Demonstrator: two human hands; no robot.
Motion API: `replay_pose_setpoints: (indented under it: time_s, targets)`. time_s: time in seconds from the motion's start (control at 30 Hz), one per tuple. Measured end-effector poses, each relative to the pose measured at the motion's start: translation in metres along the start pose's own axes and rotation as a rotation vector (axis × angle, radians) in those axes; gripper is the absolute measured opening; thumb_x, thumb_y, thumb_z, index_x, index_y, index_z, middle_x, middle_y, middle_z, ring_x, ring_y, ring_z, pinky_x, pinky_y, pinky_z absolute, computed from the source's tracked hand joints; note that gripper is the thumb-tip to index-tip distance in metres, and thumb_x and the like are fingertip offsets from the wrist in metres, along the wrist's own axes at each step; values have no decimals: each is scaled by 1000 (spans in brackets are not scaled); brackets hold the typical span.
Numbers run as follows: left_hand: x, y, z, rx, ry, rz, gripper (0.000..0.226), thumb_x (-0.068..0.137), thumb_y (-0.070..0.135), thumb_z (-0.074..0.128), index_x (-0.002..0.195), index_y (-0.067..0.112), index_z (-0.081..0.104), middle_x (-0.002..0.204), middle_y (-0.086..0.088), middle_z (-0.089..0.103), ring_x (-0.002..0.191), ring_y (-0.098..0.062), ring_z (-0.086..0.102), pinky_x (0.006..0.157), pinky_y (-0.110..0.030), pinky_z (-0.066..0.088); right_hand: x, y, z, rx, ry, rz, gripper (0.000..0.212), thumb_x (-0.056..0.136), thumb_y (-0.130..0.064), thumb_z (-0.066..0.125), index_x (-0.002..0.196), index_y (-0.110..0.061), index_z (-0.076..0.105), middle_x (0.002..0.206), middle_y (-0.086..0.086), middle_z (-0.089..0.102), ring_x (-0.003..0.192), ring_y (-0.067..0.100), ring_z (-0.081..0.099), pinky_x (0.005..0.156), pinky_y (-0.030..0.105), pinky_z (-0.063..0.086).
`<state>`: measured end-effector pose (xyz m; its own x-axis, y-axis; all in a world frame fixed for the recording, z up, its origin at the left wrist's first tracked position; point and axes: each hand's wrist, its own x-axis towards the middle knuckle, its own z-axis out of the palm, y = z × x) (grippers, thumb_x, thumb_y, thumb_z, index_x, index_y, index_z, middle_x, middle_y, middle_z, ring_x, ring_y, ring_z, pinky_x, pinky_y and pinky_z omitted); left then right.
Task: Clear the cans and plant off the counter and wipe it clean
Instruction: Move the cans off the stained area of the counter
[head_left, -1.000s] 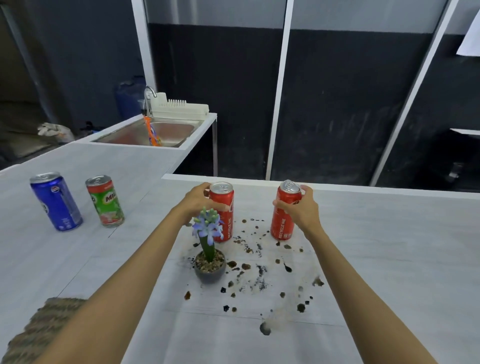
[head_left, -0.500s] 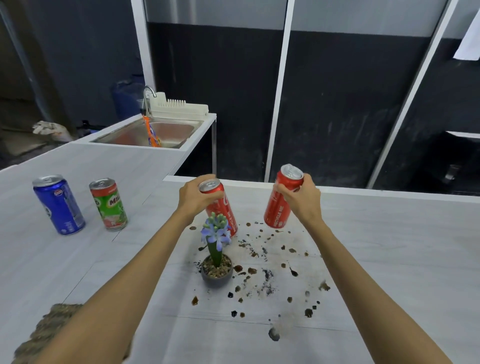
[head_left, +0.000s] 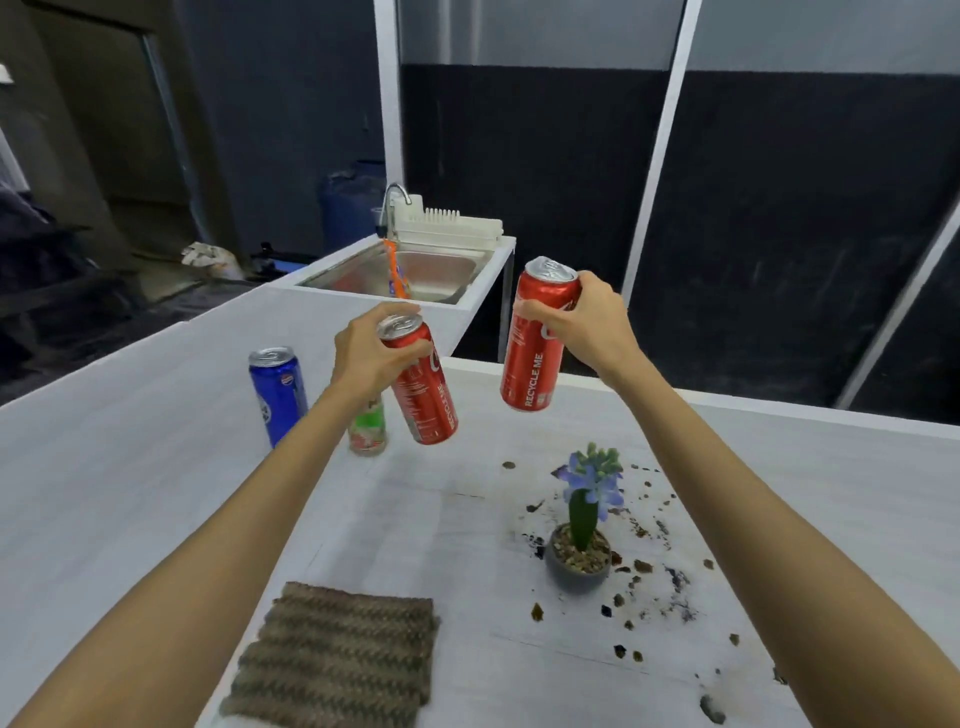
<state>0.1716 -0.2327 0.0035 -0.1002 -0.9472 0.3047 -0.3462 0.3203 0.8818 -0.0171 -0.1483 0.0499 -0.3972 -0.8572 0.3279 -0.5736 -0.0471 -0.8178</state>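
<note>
Both hands are full. The left hand (head_left: 370, 358) has its grip wrapped round the top of the left red can (head_left: 426, 400), fingers curled over the rim. The can hangs below the grip, tilted, with its base pointing toward five o'clock. The right hand (head_left: 589, 322) grips the right red can (head_left: 535, 358) near its top, and the body marked RECYCLE ME drops almost upright under the grip. Both cans are in the air, clear of the bench (head_left: 130, 467), near each other but apart.

At eight o'clock from the left red can stands a blue can (head_left: 278, 397), and just beside it a green can (head_left: 369, 431), partly hidden by the left wrist.

The potted plant (head_left: 582, 525) — purple flowers, pebbles in a small dark pot — stands on the bench at five o'clock from the right red can. It sits in a scatter of dark soil specks (head_left: 644, 566) spreading mostly toward three and five o'clock of the pot. A brown woven cloth (head_left: 337, 654) lies flat at seven o'clock from the pot.

Far off at twelve o'clock is a steel sink (head_left: 441, 270) with a faucet (head_left: 395, 195) and a white dish rack (head_left: 449, 226).
</note>
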Motion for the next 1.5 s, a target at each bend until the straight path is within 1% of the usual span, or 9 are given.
replay_pose_setpoints:
  time_s: [0.2, 0.4, 0.6, 0.83, 1.03, 1.13, 1.27, 1.37, 1.5]
  targets:
    - [7, -40, -72, 117, 32, -16, 44, 77, 15, 70, 118, 21, 56, 129, -5, 55, 112, -23, 54, 82, -33, 47, -7, -23, 91, 79, -116, 42, 57, 80, -29, 71, 126, -6, 47, 126, 10, 58, 110, 22, 58, 87, 31, 46]
    - [13, -80, -106, 208, 41, -36, 43, 73, 14, 73, 112, 21, 57, 121, -5, 60, 108, -22, 55, 83, -30, 47, -16, -9, 176, 76, -208, 96, 57, 77, -29, 73, 124, -7, 48, 124, 10, 59, 108, 23, 59, 83, 28, 46]
    - [11, -103, -114, 225, -12, -40, 47, 71, 11, 73, 114, 20, 56, 121, -5, 60, 98, -16, 54, 79, -24, 43, -22, 4, 216, 57, -231, 120, 61, 75, -30, 75, 125, -8, 47, 124, 10, 59, 107, 22, 59, 81, 27, 47]
    - [5, -115, -115, 213, -76, -67, 56, 71, 12, 73, 121, 20, 51, 124, -11, 58, 97, -17, 52, 78, -27, 44, -33, 9, 220, 38, -209, 125, 63, 75, -29, 75, 128, -9, 45, 128, 10, 58, 112, 24, 58, 86, 29, 47]
    - [-1, -118, -114, 135, -83, -115, 66, 73, 12, 71, 131, 22, 43, 133, -9, 53, 117, -26, 53, 90, -34, 46, -44, 9, 218, 25, -215, 94, 69, 75, -30, 75, 132, -10, 41, 134, 10, 54, 118, 25, 55, 95, 34, 46]
    - [-11, -117, -110, 149, -5, -50, 70, 75, 13, 72, 136, 22, 38, 142, -7, 41, 128, -25, 43, 103, -41, 42, -48, 9, 215, 52, -254, 128, 82, 72, -32, 78, 138, -13, 33, 141, 9, 47, 126, 25, 49, 100, 37, 43]
    - [-35, -112, -96, 183, 176, 97, 58, 82, 15, 64, 136, 18, 41, 147, -6, 35, 135, -22, 35, 110, -40, 34, -67, 20, 199, 59, -323, 169, 94, 71, -32, 78, 145, -15, 22, 148, 9, 36, 133, 24, 40, 104, 36, 37]
    - [-65, -108, -75, 263, 180, 96, 56, 87, 18, 58, 138, 17, 37, 151, -5, 28, 141, -23, 24, 116, -42, 24, -94, 39, 183, 35, -326, 143, 80, 78, -26, 73, 143, -13, 28, 144, 11, 41, 131, 24, 42, 103, 32, 36]
    - [-115, -104, -36, 306, -5, 92, 57, 91, 29, 51, 143, 22, 27, 155, 1, 19, 144, -16, 14, 117, -39, 15, -131, 64, 150, 75, -285, 132, 52, 84, -23, 67, 130, -13, 46, 135, 5, 50, 123, 18, 48, 97, 24, 38]
